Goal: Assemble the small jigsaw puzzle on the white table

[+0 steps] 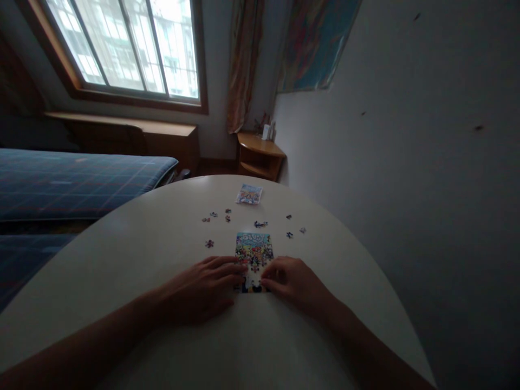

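A colourful jigsaw puzzle (pixel 254 245), partly put together, lies flat on the white table, with a gap in its lower middle. My left hand (pixel 215 279) rests flat at the puzzle's left side, fingers stretched out and fingertips on its edge. At the right side, my right hand (pixel 290 276) has thumb and forefinger brought together at the edge of the gap. Whatever may be between those fingertips is too small and dark to make out. Loose puzzle pieces (pixel 209 244) lie to the left, and a small joined group of pieces (pixel 260 223) sits just beyond the puzzle.
A small printed packet (pixel 249 194) lies near the far edge of the round white table (pixel 170 233). More loose pieces (pixel 289 235) are scattered at the right. Beyond stand a bed with a blue plaid mattress (pixel 81 181) and a wooden corner shelf (pixel 260 145); a wall borders the right.
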The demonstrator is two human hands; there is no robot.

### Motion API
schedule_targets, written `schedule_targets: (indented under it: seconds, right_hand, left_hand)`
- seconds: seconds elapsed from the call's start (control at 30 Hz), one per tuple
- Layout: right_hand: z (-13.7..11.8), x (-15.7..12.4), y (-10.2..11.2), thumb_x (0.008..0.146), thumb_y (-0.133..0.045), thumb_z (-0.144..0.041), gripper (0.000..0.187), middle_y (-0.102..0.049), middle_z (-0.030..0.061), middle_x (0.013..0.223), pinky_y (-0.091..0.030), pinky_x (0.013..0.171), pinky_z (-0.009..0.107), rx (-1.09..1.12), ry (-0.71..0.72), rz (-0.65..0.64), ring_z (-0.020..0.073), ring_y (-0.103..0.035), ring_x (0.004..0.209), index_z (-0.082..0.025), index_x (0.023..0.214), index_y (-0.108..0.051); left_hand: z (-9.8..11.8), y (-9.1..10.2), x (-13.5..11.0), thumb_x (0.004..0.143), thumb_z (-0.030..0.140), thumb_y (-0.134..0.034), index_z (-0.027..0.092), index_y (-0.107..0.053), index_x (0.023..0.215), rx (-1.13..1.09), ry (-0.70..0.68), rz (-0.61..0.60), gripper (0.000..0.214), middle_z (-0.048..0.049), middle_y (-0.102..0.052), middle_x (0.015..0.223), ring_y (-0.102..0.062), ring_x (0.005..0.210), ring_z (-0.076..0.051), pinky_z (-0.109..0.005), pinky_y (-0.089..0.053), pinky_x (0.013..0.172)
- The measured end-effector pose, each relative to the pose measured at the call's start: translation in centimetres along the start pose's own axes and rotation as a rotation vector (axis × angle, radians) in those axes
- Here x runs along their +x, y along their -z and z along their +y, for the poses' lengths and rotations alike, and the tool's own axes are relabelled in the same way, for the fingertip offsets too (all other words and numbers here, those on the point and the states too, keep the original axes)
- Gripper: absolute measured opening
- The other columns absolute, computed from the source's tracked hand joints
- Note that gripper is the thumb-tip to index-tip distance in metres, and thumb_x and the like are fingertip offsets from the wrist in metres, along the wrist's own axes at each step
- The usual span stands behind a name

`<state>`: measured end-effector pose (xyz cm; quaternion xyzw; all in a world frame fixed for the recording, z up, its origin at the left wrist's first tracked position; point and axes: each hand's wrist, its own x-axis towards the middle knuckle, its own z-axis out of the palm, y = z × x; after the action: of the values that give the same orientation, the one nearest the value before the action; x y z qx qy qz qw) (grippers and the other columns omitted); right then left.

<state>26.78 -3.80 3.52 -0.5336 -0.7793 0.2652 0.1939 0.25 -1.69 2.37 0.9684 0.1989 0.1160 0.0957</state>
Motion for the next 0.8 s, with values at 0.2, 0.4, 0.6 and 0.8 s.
schedule_targets:
  seconds: [0.2,0.4,0.6,0.8]
  right_hand:
    - [0.26,0.01,-0.09,0.079,-0.073,-0.025,0.008,-0.067,0.0007,0.079,-0.040,0.063,0.024,0.004,-0.006,0.017,0.0139,-0.058,0.070,-0.023,0.087,-0.074]
    - [0.25,0.08,-0.03,0.078,-0.075,-0.026,0.009,-0.066,0.0009,0.078,-0.039,0.062,0.024,0.009,-0.018,0.012,0.0135,-0.057,0.068,-0.022,0.086,-0.074]
    - [0.19,0.11,-0.02,0.077,-0.075,-0.023,0.007,-0.065,0.0001,0.076,-0.039,0.063,0.024,-0.009,0.011,0.016,0.0132,-0.056,0.068,-0.022,0.084,-0.074]
    - [0.17,0.09,0.02,0.078,-0.074,-0.022,0.005,-0.065,0.0001,0.077,-0.039,0.063,0.024,-0.005,0.030,0.012,0.0130,-0.056,0.068,-0.021,0.083,-0.073]
  left_hand:
    - [0.26,0.23,0.08,0.092,0.026,-0.056,0.021,-0.051,0.132,-0.010,0.019,0.003,0.041,-0.0105,-0.052,0.144,-0.045,0.136,-0.029,-0.046,-0.042,0.111]
    - [0.20,0.08,0.07,0.093,0.025,-0.054,0.023,-0.051,0.131,-0.035,0.013,0.048,0.037,-0.0097,-0.055,0.137,-0.048,0.133,-0.028,-0.045,-0.044,0.109]
    - [0.19,0.00,0.16,0.093,0.024,-0.054,0.021,-0.050,0.130,-0.020,0.023,0.017,0.037,-0.0105,-0.054,0.138,-0.044,0.136,-0.029,-0.046,-0.042,0.111]
    - [0.10,-0.13,0.07,0.093,0.024,-0.054,0.022,-0.050,0.130,-0.036,0.027,0.037,0.037,-0.0104,-0.054,0.138,-0.045,0.135,-0.029,-0.045,-0.042,0.111]
